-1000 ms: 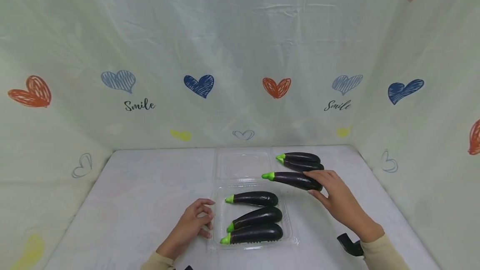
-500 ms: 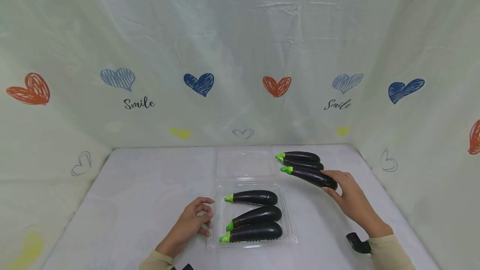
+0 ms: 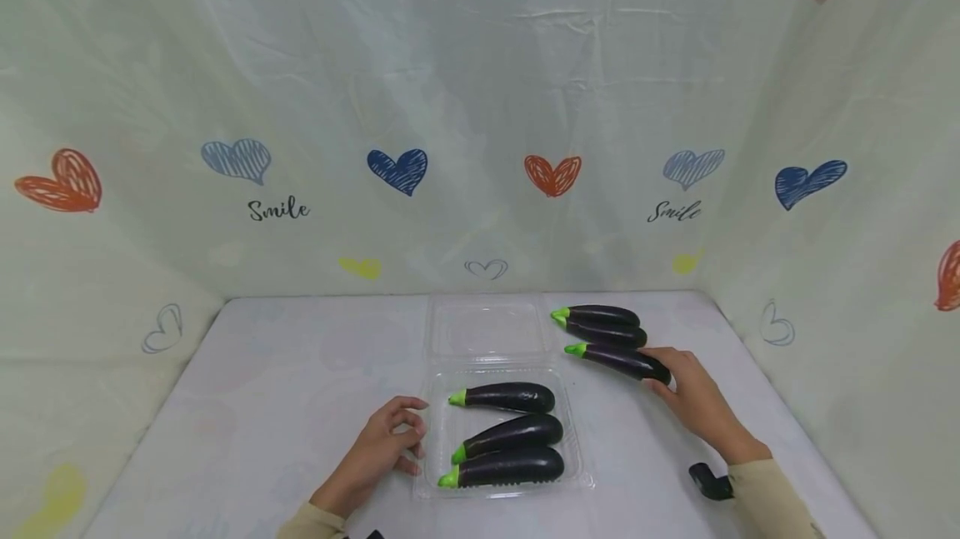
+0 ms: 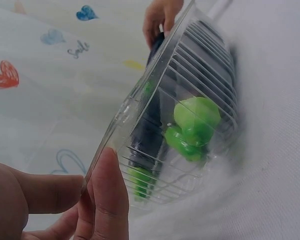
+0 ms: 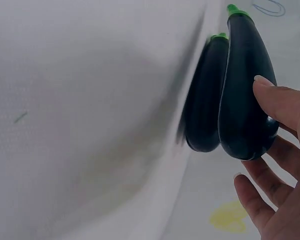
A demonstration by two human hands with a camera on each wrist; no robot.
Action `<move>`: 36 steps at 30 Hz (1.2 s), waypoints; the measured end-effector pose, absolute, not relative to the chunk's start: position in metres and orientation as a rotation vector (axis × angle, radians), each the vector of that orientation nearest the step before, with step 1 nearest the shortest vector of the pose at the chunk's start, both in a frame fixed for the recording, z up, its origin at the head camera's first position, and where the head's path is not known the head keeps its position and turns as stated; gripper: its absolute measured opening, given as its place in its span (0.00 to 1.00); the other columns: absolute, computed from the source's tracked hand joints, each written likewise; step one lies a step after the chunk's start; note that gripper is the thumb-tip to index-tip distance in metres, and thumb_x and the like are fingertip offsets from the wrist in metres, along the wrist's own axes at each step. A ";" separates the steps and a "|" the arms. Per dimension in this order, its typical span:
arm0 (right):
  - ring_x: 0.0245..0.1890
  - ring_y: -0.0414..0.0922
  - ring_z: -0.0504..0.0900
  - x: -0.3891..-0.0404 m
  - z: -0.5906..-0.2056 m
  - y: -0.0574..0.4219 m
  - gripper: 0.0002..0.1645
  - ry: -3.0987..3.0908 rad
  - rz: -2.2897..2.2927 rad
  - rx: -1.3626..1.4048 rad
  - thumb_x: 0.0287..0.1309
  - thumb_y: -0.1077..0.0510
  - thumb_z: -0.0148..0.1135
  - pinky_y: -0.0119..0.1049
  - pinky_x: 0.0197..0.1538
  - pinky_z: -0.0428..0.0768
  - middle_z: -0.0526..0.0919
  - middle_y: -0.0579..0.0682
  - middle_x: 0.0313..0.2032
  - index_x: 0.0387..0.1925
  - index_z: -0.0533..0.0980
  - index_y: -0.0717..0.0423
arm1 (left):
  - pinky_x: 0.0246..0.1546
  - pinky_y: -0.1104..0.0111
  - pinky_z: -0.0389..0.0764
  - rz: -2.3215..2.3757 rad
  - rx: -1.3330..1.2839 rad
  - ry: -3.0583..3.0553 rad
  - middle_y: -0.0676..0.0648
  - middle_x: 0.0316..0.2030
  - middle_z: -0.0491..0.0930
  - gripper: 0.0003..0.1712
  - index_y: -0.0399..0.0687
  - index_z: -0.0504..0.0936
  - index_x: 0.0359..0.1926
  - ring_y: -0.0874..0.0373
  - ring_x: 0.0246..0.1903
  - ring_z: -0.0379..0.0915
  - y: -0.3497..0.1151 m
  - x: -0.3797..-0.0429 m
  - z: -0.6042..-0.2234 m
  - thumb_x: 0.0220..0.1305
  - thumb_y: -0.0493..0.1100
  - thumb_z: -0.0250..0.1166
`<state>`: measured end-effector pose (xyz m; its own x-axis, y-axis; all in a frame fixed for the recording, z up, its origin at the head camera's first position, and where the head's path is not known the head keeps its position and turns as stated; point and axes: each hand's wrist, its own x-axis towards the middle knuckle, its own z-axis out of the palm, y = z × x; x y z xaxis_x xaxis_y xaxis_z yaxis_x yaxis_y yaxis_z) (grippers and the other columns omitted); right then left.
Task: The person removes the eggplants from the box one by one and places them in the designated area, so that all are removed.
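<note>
My right hand (image 3: 697, 401) grips the blunt end of a dark purple eggplant (image 3: 622, 361), its green stem pointing left. In the right wrist view the thumb lies along this eggplant (image 5: 245, 85), with fingers beneath it. Just behind it, two more eggplants (image 3: 603, 316) lie side by side. A clear plastic clamshell container (image 3: 574, 439) lies with its lid (image 3: 487, 329) folded back. Inside are three eggplants (image 3: 513, 434), stems to the left. My left hand (image 3: 381, 454) pinches the container's left rim between thumb and finger, as the left wrist view (image 4: 105, 200) shows.
A white-covered table (image 3: 285, 372) carries everything, with a heart-printed curtain (image 3: 480, 89) behind and at both sides. A black curved object (image 3: 709, 482) sits by my right sleeve; a small dark piece (image 3: 376, 534) shows at the bottom edge.
My right hand has carried the eggplant rightward, away from above the container, to beside the two back eggplants, then slightly lower. The left hand stays at the rim.
</note>
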<state>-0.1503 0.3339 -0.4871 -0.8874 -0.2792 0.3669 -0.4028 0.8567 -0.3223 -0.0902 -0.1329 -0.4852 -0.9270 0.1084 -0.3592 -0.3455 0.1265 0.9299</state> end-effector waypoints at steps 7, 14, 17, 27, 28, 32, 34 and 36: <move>0.56 0.62 0.79 -0.158 -0.495 0.330 0.30 -2.782 0.527 0.514 0.57 0.66 0.77 0.61 0.58 0.81 0.84 0.63 0.56 0.61 0.79 0.65 | 0.27 0.63 0.86 1.862 -0.235 2.065 0.46 0.39 0.76 0.23 0.31 0.70 0.64 0.55 0.31 0.77 -0.133 -0.090 -0.487 0.71 0.28 0.60; 0.56 0.63 0.80 -0.166 -0.495 0.324 0.29 -2.839 0.434 0.501 0.58 0.65 0.77 0.61 0.59 0.81 0.84 0.64 0.55 0.60 0.79 0.66 | 0.27 0.63 0.86 1.873 -0.230 2.068 0.46 0.38 0.76 0.23 0.31 0.70 0.64 0.55 0.30 0.77 -0.133 -0.089 -0.489 0.71 0.29 0.61; 0.54 0.63 0.81 -0.170 -0.496 0.321 0.28 -2.833 0.390 0.510 0.58 0.65 0.77 0.60 0.58 0.82 0.85 0.63 0.53 0.59 0.80 0.67 | 0.26 0.64 0.86 1.880 -0.217 2.058 0.46 0.38 0.76 0.23 0.31 0.70 0.65 0.55 0.30 0.77 -0.134 -0.088 -0.488 0.71 0.28 0.60; 0.48 0.60 0.81 -0.179 -0.497 0.314 0.28 -2.789 0.333 0.523 0.55 0.67 0.78 0.57 0.51 0.84 0.83 0.61 0.48 0.58 0.81 0.66 | 0.25 0.63 0.86 1.888 -0.222 2.063 0.47 0.38 0.75 0.24 0.30 0.69 0.65 0.55 0.30 0.76 -0.133 -0.090 -0.492 0.71 0.28 0.60; 0.48 0.61 0.81 -0.180 -0.497 0.314 0.28 -2.774 0.328 0.530 0.54 0.68 0.78 0.57 0.51 0.84 0.83 0.61 0.47 0.57 0.81 0.67 | 0.25 0.63 0.86 1.891 -0.220 2.060 0.47 0.38 0.75 0.24 0.30 0.69 0.65 0.55 0.30 0.76 -0.133 -0.090 -0.492 0.71 0.28 0.60; 0.46 0.62 0.81 -0.180 -0.496 0.309 0.28 -2.739 0.291 0.540 0.52 0.68 0.80 0.57 0.48 0.84 0.82 0.62 0.46 0.56 0.81 0.67 | 0.25 0.64 0.86 1.903 -0.206 2.047 0.47 0.38 0.75 0.24 0.29 0.69 0.65 0.55 0.30 0.76 -0.134 -0.089 -0.491 0.71 0.28 0.60; 0.47 0.62 0.81 -0.178 -0.493 0.303 0.29 -2.729 0.277 0.545 0.51 0.68 0.80 0.58 0.48 0.84 0.82 0.62 0.46 0.56 0.82 0.67 | 0.25 0.64 0.86 1.908 -0.198 2.041 0.47 0.38 0.75 0.24 0.29 0.69 0.65 0.55 0.30 0.76 -0.134 -0.089 -0.491 0.71 0.28 0.61; 0.47 0.62 0.81 -0.173 -0.489 0.296 0.30 -2.708 0.278 0.567 0.49 0.68 0.81 0.58 0.48 0.84 0.82 0.62 0.47 0.56 0.82 0.66 | 0.25 0.64 0.86 1.910 -0.195 2.038 0.47 0.38 0.75 0.24 0.29 0.69 0.65 0.55 0.30 0.76 -0.135 -0.089 -0.490 0.71 0.28 0.61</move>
